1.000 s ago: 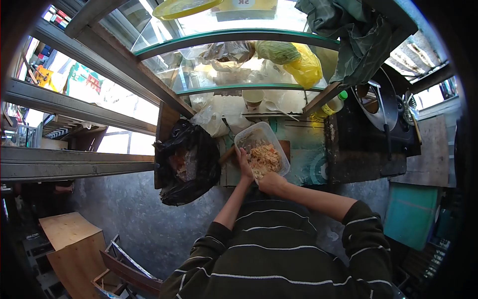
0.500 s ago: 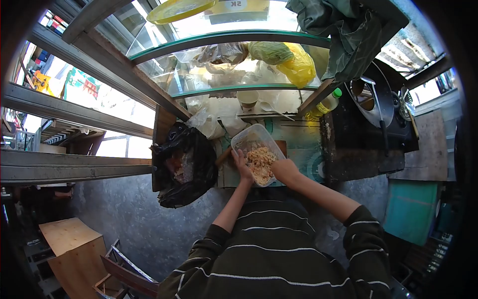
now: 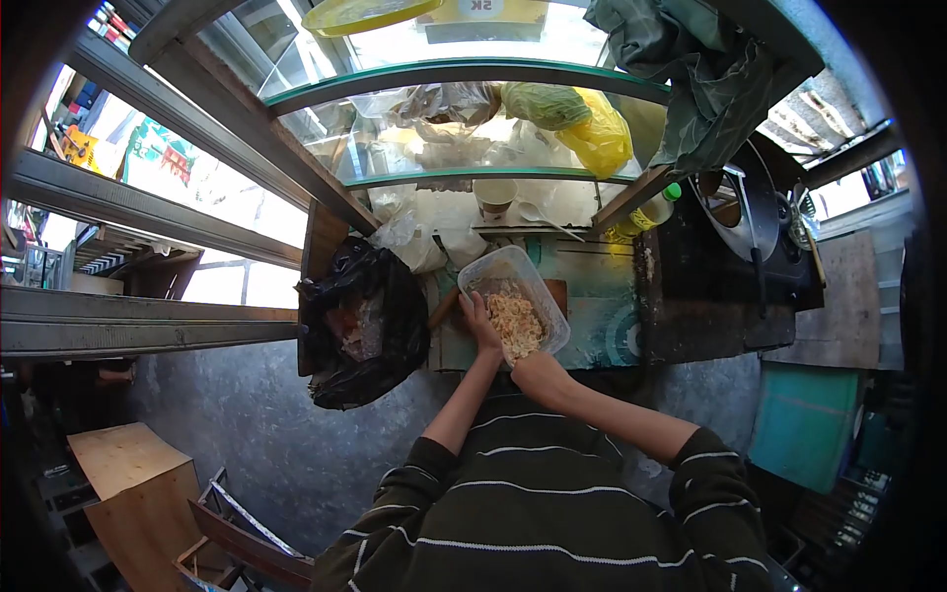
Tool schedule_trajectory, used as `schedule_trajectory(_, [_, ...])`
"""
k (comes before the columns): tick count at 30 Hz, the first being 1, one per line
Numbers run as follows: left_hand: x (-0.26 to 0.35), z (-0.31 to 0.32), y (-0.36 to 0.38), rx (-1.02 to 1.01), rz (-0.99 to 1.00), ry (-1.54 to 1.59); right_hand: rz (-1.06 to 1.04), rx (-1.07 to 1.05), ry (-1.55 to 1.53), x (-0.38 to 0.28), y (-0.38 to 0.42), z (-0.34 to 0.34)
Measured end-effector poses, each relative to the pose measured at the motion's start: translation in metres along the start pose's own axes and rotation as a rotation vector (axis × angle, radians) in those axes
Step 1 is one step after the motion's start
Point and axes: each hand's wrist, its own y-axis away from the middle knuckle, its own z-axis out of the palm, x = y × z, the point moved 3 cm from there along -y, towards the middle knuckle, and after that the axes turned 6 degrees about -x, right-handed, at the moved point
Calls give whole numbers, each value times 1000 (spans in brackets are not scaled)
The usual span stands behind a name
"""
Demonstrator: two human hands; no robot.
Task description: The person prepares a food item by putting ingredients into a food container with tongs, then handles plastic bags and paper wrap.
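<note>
A clear plastic container with a crumbly, orange-tan food mix stands tilted over the green work surface. My left hand grips its left side, thumb along the wall and fingers mostly hidden beneath. At the container's near edge, my right hand is closed in a fist, knuckles up; what it holds, if anything, is hidden. Part of a brown board shows behind the container's right side, and a wooden handle lies to the left of my left hand.
A black plastic bag stands left of the work surface. Behind are a paper cup, a white spoon and a green-capped bottle. A pan sits on the stove at right. Glass shelves overhang the back.
My right hand has moved left and nearer to my body, from the container's right side to its near edge. More of the food mix shows. The view has shifted slightly.
</note>
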Motion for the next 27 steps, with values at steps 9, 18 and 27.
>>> schedule_trajectory(9, [27, 12, 16, -183, -92, 113, 250, -178, -59, 37, 11, -66])
schedule_trajectory(18, [3, -1, 7, -273, -89, 94, 103, -14, 143, 1, -31, 39])
schedule_trajectory(27, [22, 15, 22, -229, -97, 195, 45, -189, 13, 12, 16, -19])
